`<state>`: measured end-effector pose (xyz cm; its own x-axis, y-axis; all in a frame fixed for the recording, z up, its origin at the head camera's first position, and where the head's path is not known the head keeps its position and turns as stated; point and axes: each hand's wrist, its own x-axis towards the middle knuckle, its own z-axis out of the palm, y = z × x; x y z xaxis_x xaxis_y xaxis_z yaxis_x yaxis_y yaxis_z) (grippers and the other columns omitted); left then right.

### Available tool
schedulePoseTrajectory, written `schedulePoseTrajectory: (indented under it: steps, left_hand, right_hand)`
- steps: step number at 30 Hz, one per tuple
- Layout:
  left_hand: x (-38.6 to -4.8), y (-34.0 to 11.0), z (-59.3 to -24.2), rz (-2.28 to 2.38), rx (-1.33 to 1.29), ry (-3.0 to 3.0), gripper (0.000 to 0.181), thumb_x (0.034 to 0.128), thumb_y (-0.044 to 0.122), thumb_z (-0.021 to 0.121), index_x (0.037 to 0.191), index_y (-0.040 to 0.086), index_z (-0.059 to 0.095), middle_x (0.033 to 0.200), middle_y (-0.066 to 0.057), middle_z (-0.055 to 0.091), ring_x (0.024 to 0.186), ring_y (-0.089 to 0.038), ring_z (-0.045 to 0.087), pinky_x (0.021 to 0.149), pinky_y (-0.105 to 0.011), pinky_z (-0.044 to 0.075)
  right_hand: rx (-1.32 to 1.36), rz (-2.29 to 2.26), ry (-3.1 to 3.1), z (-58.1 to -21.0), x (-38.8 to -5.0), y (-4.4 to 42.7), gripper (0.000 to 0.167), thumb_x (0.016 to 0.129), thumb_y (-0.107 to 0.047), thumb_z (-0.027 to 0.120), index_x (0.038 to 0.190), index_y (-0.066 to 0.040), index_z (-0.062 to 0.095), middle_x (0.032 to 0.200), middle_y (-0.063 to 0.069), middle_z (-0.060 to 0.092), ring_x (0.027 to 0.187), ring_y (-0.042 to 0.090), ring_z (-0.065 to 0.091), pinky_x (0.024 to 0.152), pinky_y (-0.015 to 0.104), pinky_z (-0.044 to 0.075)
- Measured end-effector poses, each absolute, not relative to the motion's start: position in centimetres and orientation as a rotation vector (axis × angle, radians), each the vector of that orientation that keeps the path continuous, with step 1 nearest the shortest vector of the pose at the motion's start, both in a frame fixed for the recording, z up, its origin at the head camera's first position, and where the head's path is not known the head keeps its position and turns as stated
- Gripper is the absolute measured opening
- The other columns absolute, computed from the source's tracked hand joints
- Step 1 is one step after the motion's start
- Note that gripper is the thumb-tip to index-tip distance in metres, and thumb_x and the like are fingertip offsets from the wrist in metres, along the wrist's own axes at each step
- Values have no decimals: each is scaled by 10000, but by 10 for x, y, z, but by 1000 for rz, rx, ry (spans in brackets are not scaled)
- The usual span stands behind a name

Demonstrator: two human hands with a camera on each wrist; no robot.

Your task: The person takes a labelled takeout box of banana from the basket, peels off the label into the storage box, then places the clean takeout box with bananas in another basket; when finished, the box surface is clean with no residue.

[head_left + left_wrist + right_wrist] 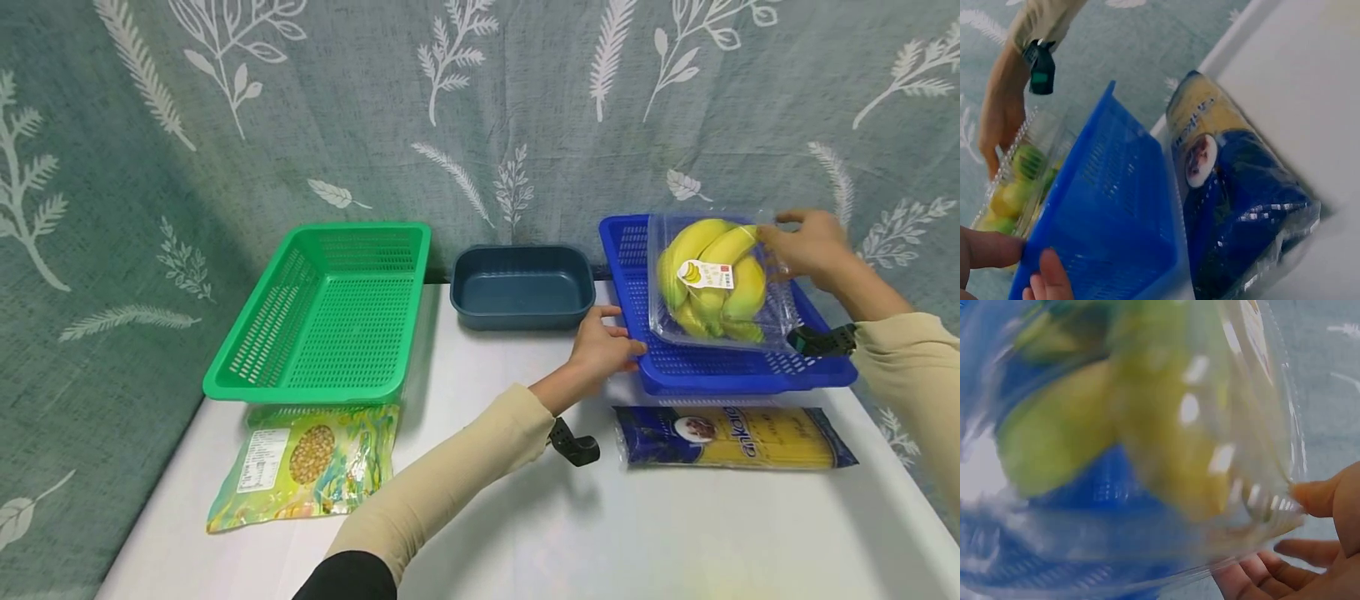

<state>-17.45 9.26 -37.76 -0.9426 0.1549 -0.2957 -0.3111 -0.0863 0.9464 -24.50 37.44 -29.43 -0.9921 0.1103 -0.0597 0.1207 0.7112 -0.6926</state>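
- Left hand, mid-frame: thumb and fingers pinch the blue basket by its rim.
- Banana box, right of frame, over the basket. Label faces us. Looks nearly square; can't tell its long way.
- Right hand, far right: pinches the box's edge. Seems partway: box held, letting go left.

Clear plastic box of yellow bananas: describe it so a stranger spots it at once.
On the white table, find the blue perforated plastic basket at the head view's right. Over it, the person's right hand holds the clear plastic box of yellow bananas. Unlike the flat blue-and-yellow plastic bag nearby, it is boxy and bears a white label picturing bananas.
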Motion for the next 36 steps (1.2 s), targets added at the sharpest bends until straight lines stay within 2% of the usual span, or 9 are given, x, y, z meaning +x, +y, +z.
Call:
schedulePoseTrajectory:
  steps: [6,13,20,22,24,26,28,33,36]
  left_hand:
    - [-175,83,-379,2088,-188,1804,658,775,-146,734,1352,34,475,1017,-125,617,872,-270,691,748,-395,608]
    - [-169,68,-371,2040,-95,1835,722,783,7,818,1404,76,456,1196,-177,624,947,-204,674,773,-357,597]
    - [-161,55,-361,2008,5,1807,784,801,136,852,1458,108,424,1258,-132,604,960,-165,669,789,-328,590]
    - [-158,53,-359,1988,38,1810,824,808,190,857,1488,118,398,1261,-113,599,973,-160,669,804,-327,587]
    - [-155,50,-357,1972,71,1821,850,819,240,851,1514,135,372,1272,-97,589,984,-161,668,832,-340,581]
    - [-152,48,-355,1970,94,1834,862,826,271,844,1525,147,356,1261,-76,590,997,-174,667,853,-353,576]
    - [-150,47,-352,1976,104,1834,884,829,289,840,1539,152,331,1247,-52,596,1017,-206,673,881,-369,568]
    - [-144,45,-347,2023,117,1755,977,854,298,815,1587,124,193,1176,-49,618,1080,-298,671,899,-358,559]
    - [-141,44,-345,2085,120,1678,998,870,275,795,1598,119,131,1209,-83,592,1095,-280,665,883,-359,568]
  right_hand:
    - [307,-1220,2929,-288,-231,368,817,1015,-481,422,1553,82,174,1358,468,375,635,-15,543,585,345,604]
    - [360,-1389,2889,-286,-216,363,809,1021,-451,440,1555,84,152,1380,443,381,590,-69,548,597,273,597]
    - [375,-1459,2897,-281,-201,353,822,1002,-476,473,1546,82,212,1334,377,421,620,-83,552,608,241,590]
    - [365,-1527,2869,-278,-198,349,819,999,-459,502,1543,84,220,1216,291,528,630,-75,580,611,258,596]
    - [337,-1596,2845,-275,-195,344,808,998,-432,531,1537,91,232,1039,118,624,631,-54,614,603,266,597]
    - [306,-1656,2824,-272,-191,338,795,996,-406,557,1533,90,246,875,-90,627,629,-33,641,584,259,593]
    - [276,-1707,2818,-270,-188,332,771,997,-378,574,1526,92,267,757,-209,603,620,-21,655,559,243,584]
    - [258,-1815,2828,-267,-180,315,693,991,-345,600,1485,75,354,746,-226,631,642,-34,647,519,209,560]
    - [246,-1945,2768,-267,-175,307,619,980,-320,630,1428,46,408,763,-188,657,666,-11,648,516,209,556]
